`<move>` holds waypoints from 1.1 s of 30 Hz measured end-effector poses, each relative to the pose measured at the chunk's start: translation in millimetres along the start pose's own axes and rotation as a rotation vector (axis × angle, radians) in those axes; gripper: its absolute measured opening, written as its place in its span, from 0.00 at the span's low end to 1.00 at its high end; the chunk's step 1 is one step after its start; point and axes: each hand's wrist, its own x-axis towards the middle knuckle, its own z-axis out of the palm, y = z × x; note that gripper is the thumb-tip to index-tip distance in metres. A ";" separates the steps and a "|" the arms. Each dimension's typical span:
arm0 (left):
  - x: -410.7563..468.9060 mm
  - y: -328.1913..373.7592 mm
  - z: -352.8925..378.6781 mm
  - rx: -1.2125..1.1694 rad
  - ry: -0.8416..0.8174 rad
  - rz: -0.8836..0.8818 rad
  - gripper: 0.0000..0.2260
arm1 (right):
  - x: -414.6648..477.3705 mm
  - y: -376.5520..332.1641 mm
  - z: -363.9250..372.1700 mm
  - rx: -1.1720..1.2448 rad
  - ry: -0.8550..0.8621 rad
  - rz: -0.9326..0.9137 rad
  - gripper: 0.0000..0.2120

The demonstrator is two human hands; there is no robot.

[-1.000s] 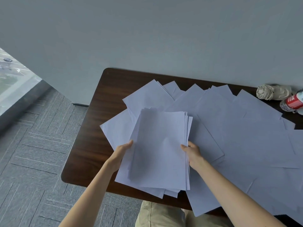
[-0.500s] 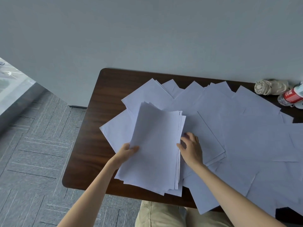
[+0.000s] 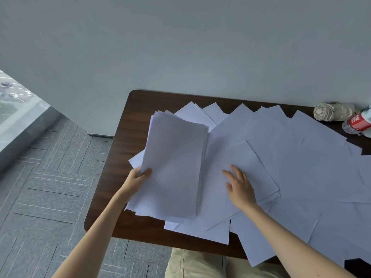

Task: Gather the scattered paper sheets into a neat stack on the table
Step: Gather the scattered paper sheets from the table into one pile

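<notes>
A thick bundle of white sheets (image 3: 172,167) is lifted and tilted over the left part of the dark wooden table (image 3: 120,153). My left hand (image 3: 137,178) grips the bundle's lower left edge, thumb on top. My right hand (image 3: 240,186) lies flat with fingers spread on loose white sheets (image 3: 301,167), just right of the bundle. These scattered sheets overlap one another and cover most of the table to the right. Some hang over the near edge.
A rolled cream cloth (image 3: 331,111) and a plastic bottle with a red label (image 3: 358,123) lie at the table's far right by the wall. The table's left and near edges drop to grey carpet (image 3: 50,187). My beige-trousered legs (image 3: 196,265) are under the near edge.
My right hand let go of the bundle and moved right onto the loose sheets. My left hand alone now holds the bundle, which has swung up and to the left.
</notes>
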 end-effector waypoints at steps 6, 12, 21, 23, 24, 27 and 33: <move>-5.3 17.9 -21.4 -0.084 0.071 0.078 0.07 | 11.9 -16.0 -11.1 -0.024 -0.061 0.110 0.18; -12.6 33.1 -35.6 -0.135 0.136 0.115 0.06 | 36.3 -47.6 -21.1 0.469 0.013 0.321 0.12; -11.8 52.5 -20.0 -0.364 -0.026 0.036 0.14 | 55.8 -108.5 -66.9 1.318 -0.601 0.302 0.16; -7.3 55.6 -8.7 -0.414 -0.043 0.024 0.18 | 54.5 -110.4 -66.9 1.279 -0.647 0.320 0.20; -5.3 57.3 -1.1 -0.444 -0.058 0.026 0.18 | 53.9 -109.7 -64.7 1.266 -0.647 0.320 0.26; -0.6 61.8 25.1 -0.479 -0.112 0.012 0.15 | 48.0 -98.9 -54.8 1.292 -0.546 0.333 0.25; 18.6 65.3 45.9 -0.330 -0.263 -0.026 0.14 | 31.1 -48.9 -70.6 1.356 -0.394 0.442 0.15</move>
